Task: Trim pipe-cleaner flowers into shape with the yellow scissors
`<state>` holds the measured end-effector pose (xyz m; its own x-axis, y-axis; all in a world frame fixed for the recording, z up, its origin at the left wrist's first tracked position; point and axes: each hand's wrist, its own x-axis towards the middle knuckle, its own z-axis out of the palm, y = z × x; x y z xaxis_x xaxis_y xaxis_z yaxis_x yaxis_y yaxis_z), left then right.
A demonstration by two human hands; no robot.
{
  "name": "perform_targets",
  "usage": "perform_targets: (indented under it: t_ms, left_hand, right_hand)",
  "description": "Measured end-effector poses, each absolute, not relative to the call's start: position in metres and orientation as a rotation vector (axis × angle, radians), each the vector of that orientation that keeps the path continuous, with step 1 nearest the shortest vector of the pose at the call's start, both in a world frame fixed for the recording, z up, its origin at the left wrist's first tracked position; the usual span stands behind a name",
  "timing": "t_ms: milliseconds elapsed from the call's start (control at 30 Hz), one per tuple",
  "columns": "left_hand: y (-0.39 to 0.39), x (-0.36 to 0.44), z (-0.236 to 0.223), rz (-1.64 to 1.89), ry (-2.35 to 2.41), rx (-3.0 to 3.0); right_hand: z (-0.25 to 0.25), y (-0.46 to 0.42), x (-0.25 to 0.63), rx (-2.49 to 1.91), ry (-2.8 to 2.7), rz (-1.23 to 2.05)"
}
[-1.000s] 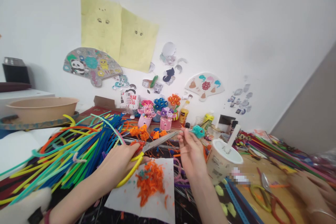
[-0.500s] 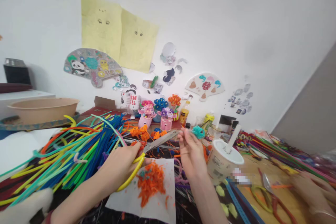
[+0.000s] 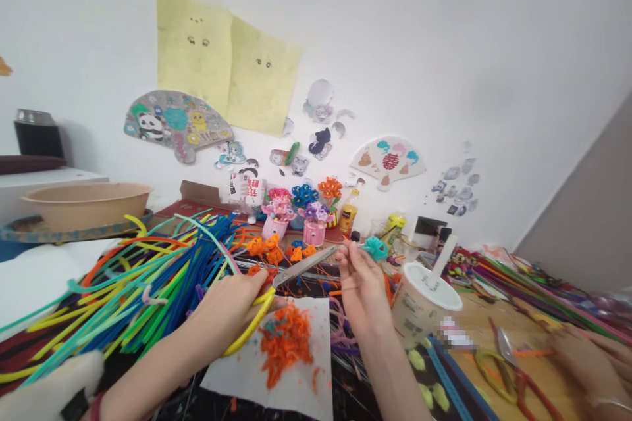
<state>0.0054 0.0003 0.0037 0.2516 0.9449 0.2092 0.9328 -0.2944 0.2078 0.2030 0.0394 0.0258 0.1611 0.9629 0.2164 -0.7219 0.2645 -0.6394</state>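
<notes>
My left hand is closed around the yellow-handled scissors. Their blades point up and right, looking nearly closed, with the tips at my right fingertips. My right hand pinches a teal pipe-cleaner flower by its stem, the looped head sticking out to the right. Whether the blades touch the stem I cannot tell. Below both hands lies a white paper sheet bearing a heap of orange fuzz clippings with a few teal bits. Orange pipe-cleaner flowers lie just behind the scissors.
Loose pipe cleaners spread across the left. A lidded cup with a straw stands close to my right forearm. Potted fuzzy flowers line the wall. Farther right are red-and-yellow scissors and another person's hand.
The whole view has shifted slightly, so everything sits a little farther right. Both hands keep the same grips on the scissors and the teal flower.
</notes>
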Motion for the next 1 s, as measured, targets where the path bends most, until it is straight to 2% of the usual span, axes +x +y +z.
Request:
perform_targets:
  t_ms: [233,533,733,1000]
  left_hand:
    - [0.001,0.005,0.0,0.547,1.826,2.449]
    - [-0.001,0.006,0.003,0.451,1.871,2.435]
    - [0.002,0.004,0.008,0.649,1.754,2.283]
    - [-0.004,0.002,0.022,0.749,2.083,2.135]
  right_hand:
    - [0.023,0.039,0.204,-0.448,-0.69,1.235]
    - [0.025,0.04,0.204,-0.457,-0.659,1.244]
    - [0.024,0.041,0.208,-0.548,-0.716,1.099]
    - [0.027,0.041,0.209,-0.611,-0.792,1.029]
